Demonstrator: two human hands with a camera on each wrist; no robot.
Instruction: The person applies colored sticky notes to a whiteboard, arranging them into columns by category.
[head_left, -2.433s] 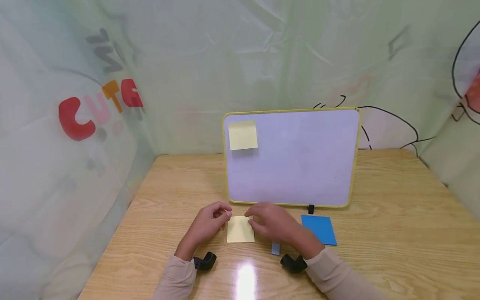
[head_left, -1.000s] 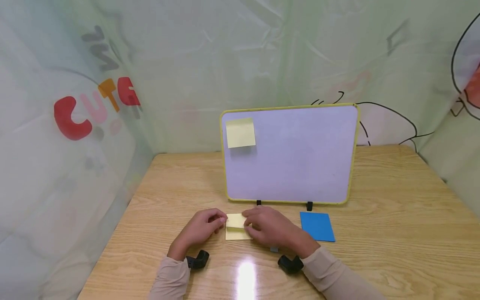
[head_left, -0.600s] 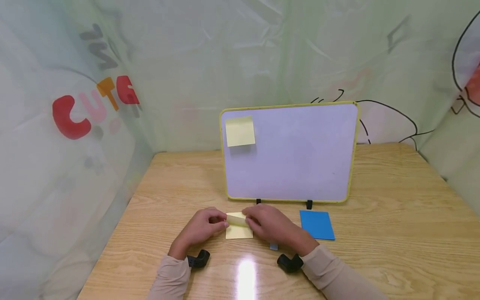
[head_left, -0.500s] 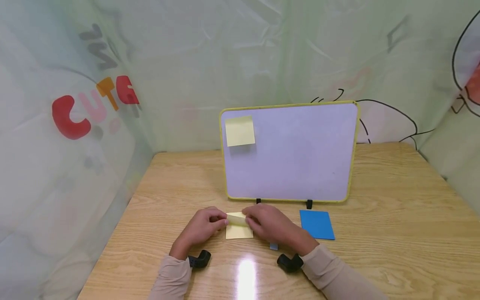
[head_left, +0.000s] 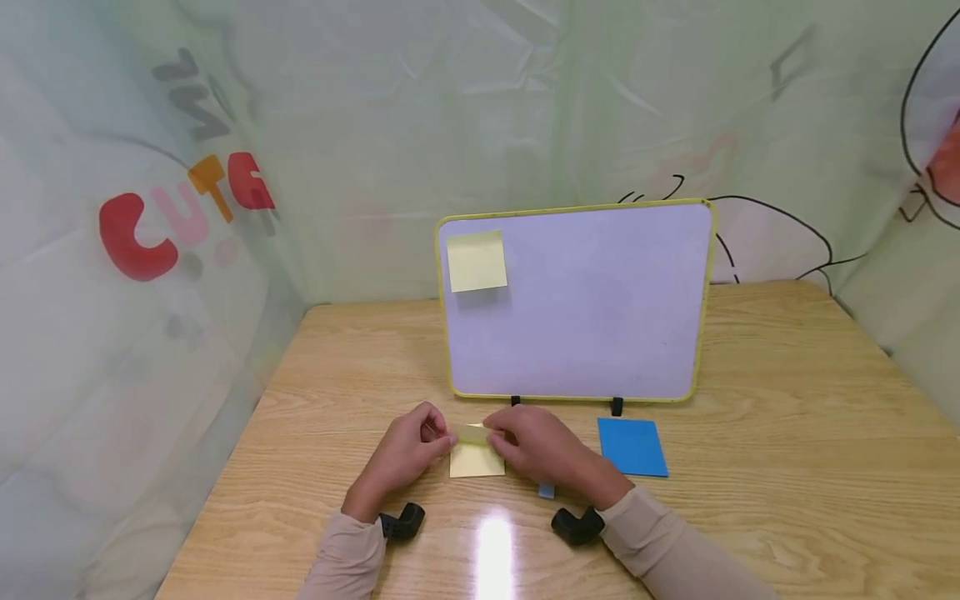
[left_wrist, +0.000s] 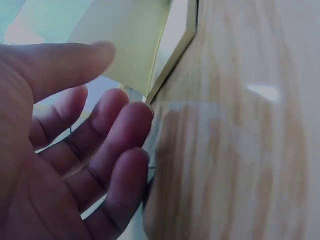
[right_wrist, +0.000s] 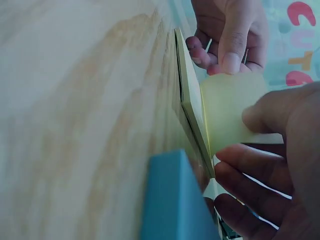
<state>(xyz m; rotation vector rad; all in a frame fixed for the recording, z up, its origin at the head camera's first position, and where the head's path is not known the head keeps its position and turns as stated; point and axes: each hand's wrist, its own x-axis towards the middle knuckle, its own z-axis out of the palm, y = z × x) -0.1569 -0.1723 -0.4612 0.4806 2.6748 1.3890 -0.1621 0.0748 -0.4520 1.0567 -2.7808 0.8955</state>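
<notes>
A pale yellow sticky note pad (head_left: pixel 477 463) lies on the table between my two hands. Its top sheet (right_wrist: pixel 232 112) is raised from the front edge and bends up, joined to the pad along the far side. My left hand (head_left: pixel 405 443) pinches the sheet's left corner between thumb and fingers. On the other side, my right hand (head_left: pixel 542 446) pinches the right corner, its thumb (right_wrist: pixel 260 117) on the sheet's face. In the left wrist view the left thumb (left_wrist: pixel 75 62) lies against the lifted sheet (left_wrist: pixel 122 45).
Behind the hands stands a yellow-framed whiteboard (head_left: pixel 577 317) on black feet (head_left: pixel 617 407), with a yellow sticky note (head_left: pixel 477 262) at its upper left. A blue square pad (head_left: pixel 632 447) lies to the right. A small grey-blue piece (head_left: pixel 547 491) sits partly under the right hand.
The top sheet lay flat at first. Its front edge has since been lifted and folded up and away, with both hands coming to hold its corners. The whiteboard and blue pad have stayed put.
</notes>
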